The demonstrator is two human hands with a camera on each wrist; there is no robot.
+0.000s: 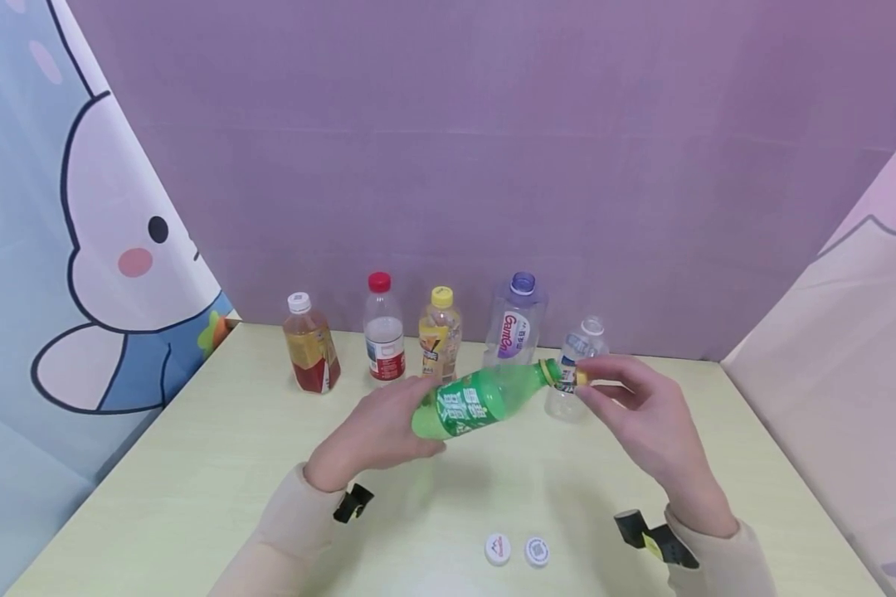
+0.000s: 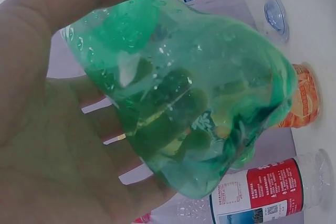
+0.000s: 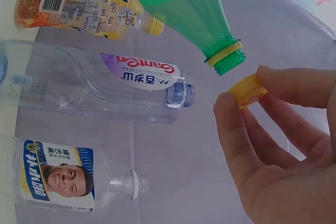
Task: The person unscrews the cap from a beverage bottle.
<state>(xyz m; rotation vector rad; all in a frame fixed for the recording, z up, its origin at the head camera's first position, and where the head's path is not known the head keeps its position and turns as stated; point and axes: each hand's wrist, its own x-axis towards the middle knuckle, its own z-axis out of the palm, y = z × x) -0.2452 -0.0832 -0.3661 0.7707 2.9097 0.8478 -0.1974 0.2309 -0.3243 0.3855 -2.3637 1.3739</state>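
My left hand [image 1: 384, 427] grips a green plastic bottle [image 1: 485, 398] round its lower half and holds it tilted above the table, neck toward the right. Its mouth is uncapped, with a yellow ring [image 3: 224, 54] round the neck. Between thumb and fingertips, my right hand [image 3: 283, 124] pinches a yellow bottle cap [image 3: 247, 91] just off that mouth, with a small gap between. In the left wrist view the bottle's clear green base [image 2: 199, 103] faces the camera, and the left hand's fingers [image 2: 142, 192] show behind it.
Along the back stand a white-capped tea bottle [image 1: 312, 348], a red-capped bottle [image 1: 384, 332], a yellow-capped bottle [image 1: 440, 332], and two uncapped ones: a large bluish bottle [image 1: 515, 323] and a clear bottle [image 1: 567, 404]. Two white caps [image 1: 497, 549] lie near the front. A purple curtain [image 1: 478, 166] hangs behind.
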